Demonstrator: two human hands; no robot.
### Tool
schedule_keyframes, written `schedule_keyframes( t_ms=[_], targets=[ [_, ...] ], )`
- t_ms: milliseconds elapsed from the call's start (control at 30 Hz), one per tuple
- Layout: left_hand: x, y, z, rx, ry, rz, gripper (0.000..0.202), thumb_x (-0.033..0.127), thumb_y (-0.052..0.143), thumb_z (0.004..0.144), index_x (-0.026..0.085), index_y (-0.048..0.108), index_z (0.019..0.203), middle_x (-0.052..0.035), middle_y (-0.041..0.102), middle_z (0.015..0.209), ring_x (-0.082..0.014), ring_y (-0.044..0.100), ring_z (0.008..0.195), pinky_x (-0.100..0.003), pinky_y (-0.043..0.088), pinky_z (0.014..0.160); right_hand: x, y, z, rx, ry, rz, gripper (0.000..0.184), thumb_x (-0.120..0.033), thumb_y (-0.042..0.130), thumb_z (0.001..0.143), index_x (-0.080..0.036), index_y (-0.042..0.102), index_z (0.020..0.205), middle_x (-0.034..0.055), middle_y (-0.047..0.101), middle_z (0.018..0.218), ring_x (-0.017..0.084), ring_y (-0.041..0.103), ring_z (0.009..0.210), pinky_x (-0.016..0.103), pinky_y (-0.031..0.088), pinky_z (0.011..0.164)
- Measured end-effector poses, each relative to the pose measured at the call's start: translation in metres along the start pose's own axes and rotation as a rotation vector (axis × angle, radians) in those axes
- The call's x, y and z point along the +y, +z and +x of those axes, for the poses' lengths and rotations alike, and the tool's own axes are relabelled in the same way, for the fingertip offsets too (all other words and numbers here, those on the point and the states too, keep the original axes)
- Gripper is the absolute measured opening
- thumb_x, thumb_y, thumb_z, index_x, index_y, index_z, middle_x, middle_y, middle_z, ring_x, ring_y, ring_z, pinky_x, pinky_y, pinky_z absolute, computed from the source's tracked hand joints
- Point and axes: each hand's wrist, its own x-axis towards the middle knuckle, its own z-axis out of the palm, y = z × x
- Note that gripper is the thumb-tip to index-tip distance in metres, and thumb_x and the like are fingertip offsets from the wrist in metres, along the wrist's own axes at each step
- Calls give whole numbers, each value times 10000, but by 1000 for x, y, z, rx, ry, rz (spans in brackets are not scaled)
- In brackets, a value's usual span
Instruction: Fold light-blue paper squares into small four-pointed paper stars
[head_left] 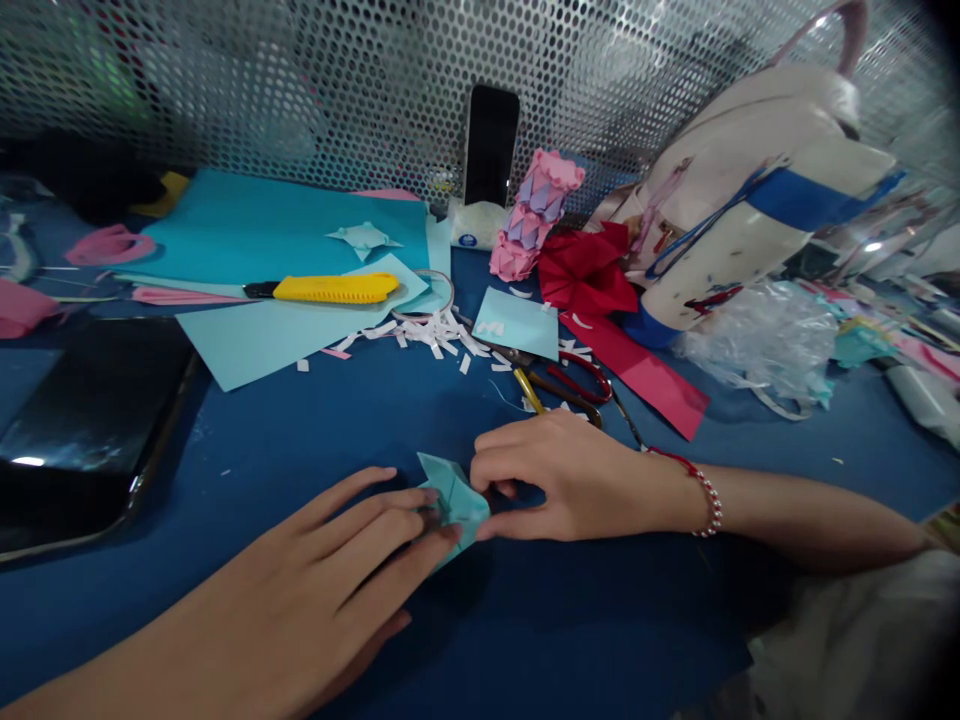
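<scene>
A small folded piece of light blue paper (454,497) lies on the blue table top (315,420) near the front. My left hand (330,570) rests flat on its left part, fingers stretched out and pressing it down. My right hand (562,475) comes in from the right with fingers curled, pinching the paper's right edge. A red cord bracelet with beads circles my right wrist.
A yellow box cutter (334,288) lies on light blue sheets (262,240) at the back left. Scissors (559,380), white paper scraps (427,330), red paper (622,350), a pink paper tower (532,215), an upright phone (491,145), a tablet (90,420) and a white bag (750,190) surround the hands.
</scene>
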Motion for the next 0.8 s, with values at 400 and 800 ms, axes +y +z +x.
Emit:
schedule_keyframes(
  t_ms=[400, 800],
  targets=[
    [7, -17, 11, -21, -186, -216, 354, 207, 427, 1158, 369, 625, 1403, 47, 706, 1457, -96, 593, 1462, -247, 293, 1347, 5, -4, 2, 47, 4, 121, 347, -490, 823, 1026, -186, 677, 942, -42, 646, 894, 100, 621, 787, 240, 321, 641],
    [6, -14, 5, -75, -165, -137, 569, 165, 451, 1126, 410, 541, 1631, 10, 756, 1447, -171, 684, 1397, -478, 389, 1369, 12, 20, 7, 116, -113, 168, 396, -563, 725, 1079, -191, 746, 944, -26, 644, 889, 98, 618, 765, 236, 335, 630]
  ],
)
